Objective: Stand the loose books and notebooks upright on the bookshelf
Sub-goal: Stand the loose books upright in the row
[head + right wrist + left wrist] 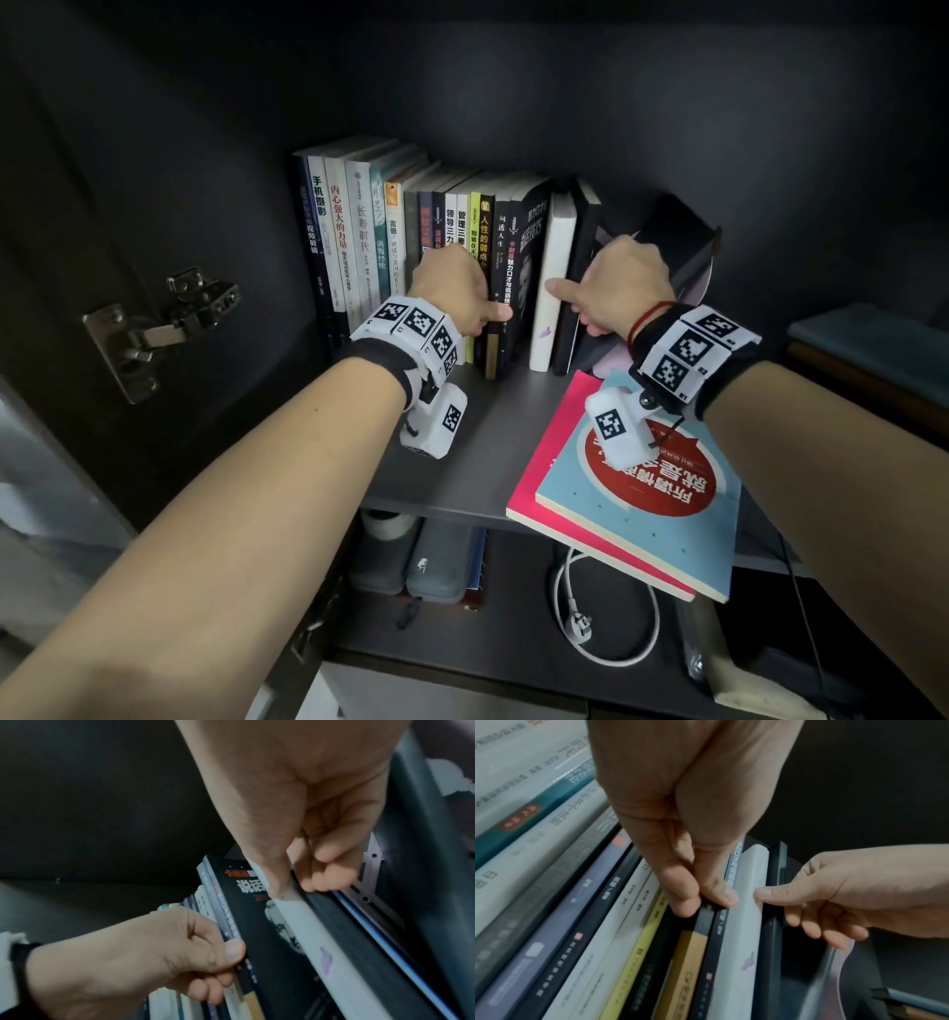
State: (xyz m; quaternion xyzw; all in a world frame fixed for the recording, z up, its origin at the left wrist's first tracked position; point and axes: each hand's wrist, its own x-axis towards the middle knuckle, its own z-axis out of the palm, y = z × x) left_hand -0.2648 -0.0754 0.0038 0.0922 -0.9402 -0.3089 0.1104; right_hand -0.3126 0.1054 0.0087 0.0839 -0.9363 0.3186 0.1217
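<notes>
While the left hand is pinching dark spines in the row, the right hand is pinching the white book; two loose books are lying flat at the shelf's front edge, under the right wrist.

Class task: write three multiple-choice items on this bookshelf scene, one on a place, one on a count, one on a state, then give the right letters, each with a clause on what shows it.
1. Where does the light blue book with the red circle lie?
A. flat on the pink book at the shelf's front edge
B. upright in the row
C. on the lower shelf

2. How many books lie flat on the shelf in front of the row?
A. none
B. two
C. five

3. What is the right hand doing?
A. hanging idle
B. holding a plug
C. touching the white book with its thumb

Answers:
1 A, its cover faces up and pink shows beneath it.
2 B, only the blue and the pink one lie there.
3 C, the left wrist view shows the thumb tip on the white spine.
</notes>
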